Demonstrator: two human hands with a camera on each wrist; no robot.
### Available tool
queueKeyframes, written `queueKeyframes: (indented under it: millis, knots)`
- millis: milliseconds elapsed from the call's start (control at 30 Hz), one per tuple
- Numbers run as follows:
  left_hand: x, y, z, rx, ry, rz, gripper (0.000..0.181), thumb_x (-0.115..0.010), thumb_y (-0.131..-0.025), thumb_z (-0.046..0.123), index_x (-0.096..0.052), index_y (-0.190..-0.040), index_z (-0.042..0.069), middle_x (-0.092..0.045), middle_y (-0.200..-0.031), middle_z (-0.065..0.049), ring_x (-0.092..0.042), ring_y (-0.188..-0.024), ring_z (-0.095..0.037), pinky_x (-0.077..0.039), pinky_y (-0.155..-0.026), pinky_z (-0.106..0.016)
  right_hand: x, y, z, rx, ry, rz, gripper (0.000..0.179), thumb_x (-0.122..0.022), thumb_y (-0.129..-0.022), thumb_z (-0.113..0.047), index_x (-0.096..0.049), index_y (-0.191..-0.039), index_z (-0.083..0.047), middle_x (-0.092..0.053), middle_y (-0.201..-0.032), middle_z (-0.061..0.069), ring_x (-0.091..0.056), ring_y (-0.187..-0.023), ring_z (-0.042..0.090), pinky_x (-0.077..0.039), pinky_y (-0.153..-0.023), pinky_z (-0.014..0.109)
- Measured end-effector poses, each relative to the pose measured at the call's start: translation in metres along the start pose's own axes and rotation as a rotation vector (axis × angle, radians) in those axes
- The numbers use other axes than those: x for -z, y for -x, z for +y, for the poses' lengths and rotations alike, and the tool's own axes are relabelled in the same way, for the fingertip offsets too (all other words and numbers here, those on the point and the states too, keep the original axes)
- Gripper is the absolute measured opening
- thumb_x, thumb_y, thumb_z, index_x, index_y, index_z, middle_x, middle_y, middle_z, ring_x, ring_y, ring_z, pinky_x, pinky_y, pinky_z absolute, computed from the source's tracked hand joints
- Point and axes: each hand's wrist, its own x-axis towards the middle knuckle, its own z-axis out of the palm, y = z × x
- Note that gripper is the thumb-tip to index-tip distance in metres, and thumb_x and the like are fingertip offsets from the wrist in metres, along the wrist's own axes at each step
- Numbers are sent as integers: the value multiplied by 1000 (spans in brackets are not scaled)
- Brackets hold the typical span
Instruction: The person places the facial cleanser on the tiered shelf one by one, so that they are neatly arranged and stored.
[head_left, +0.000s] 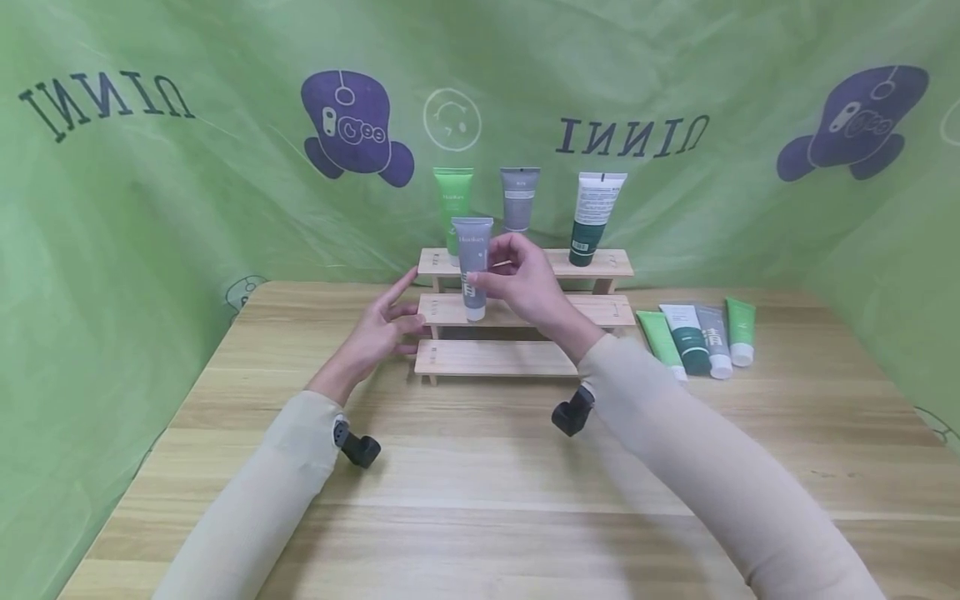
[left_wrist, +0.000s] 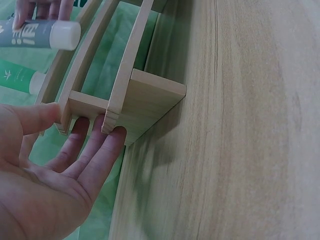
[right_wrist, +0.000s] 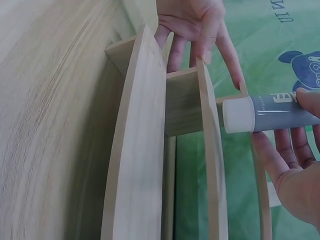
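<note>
My right hand [head_left: 528, 283] pinches a grey squeeze tube [head_left: 472, 258] between thumb and fingers. The tube stands upright, white cap down, over the left part of the middle tier of a three-step wooden display rack [head_left: 495, 357]. In the right wrist view, the white cap [right_wrist: 239, 115] is close to the tier's edge; whether it touches cannot be told. My left hand [head_left: 378, 332] rests against the rack's left end with its fingers spread. In the left wrist view, the thumb [left_wrist: 42, 117] and fingertips [left_wrist: 117, 134] touch the ends of the boards.
On the top tier stand a green tube [head_left: 453, 200], a grey tube [head_left: 519, 200] and a white-and-dark-green tube [head_left: 597, 208]. Several more tubes lie right of the rack, among them a green one [head_left: 741, 325]. A green printed curtain [head_left: 510, 75] hangs behind the wooden table [head_left: 465, 500].
</note>
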Motion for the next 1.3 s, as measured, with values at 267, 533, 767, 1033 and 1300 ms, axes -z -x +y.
queueKeyframes:
  millis: [267, 533, 767, 1033, 1300]
  knots:
    - [0, 0, 0, 2, 2, -2, 83, -54, -98, -2, -23, -158, 47, -41, -147, -24, -57, -121, -42, -57, -92, -53, -12, -5, 5, 37, -7, 15, 41, -77, -84, 4, -55, -119, 3, -61, -113, 16, -64, -104, 32, -57, -93, 36]
    - [0, 0, 1, 12, 5, -3, 82, -54, -99, -1, -21, -158, 45, -40, -148, -25, -56, -121, -42, -58, -91, -51, -21, -8, 9, 48, -3, 22, 40, -77, -84, 5, -55, -118, 3, -61, -114, 15, -63, -105, 29, -54, -96, 33]
    - [0, 1, 1, 11, 8, -6, 82, -53, -99, -1, -21, -159, 45, -40, -147, -24, -57, -121, -42, -58, -91, -51, -21, -8, 12, 42, 5, -5, 40, -76, -86, 2, -55, -120, 0, -61, -115, 13, -63, -107, 27, -53, -97, 34]
    - [0, 1, 1, 0, 4, -2, 83, -55, -98, -1, -24, -157, 49, -43, -146, -23, -58, -119, -41, -58, -90, -50, -20, -9, 13, 55, 2, -22, 41, -76, -86, 3, -54, -122, 1, -60, -117, 14, -63, -108, 28, -53, -98, 34]
    - [0, 0, 0, 4, 13, -12, 83, -55, -98, -1, -24, -156, 49, -44, -145, -23, -58, -120, -41, -59, -89, -50, -22, -9, 11, 55, 15, -29, 43, -76, -86, 4, -55, -123, 1, -61, -118, 14, -63, -109, 28, -53, -99, 33]
